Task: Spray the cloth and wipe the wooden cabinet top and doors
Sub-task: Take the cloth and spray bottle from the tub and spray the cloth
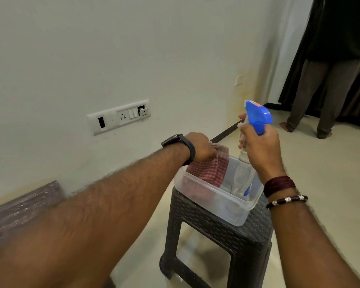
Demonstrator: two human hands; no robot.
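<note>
Over the tub (240, 220), left hand (202, 147) seemingly grips cloth (208, 170), right hand (260, 150) bottle (243, 175).

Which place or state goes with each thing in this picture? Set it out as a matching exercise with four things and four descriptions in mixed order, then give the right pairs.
Things:
1. cloth
2. spray bottle
3. plastic tub
4. stool

Descriptions:
A. stands on the floor and carries the tub
B. gripped by the right hand, blue head up
C. red checked, held by the left hand
D. clear, resting on the stool

Pairs: 1-C, 2-B, 3-D, 4-A
</note>
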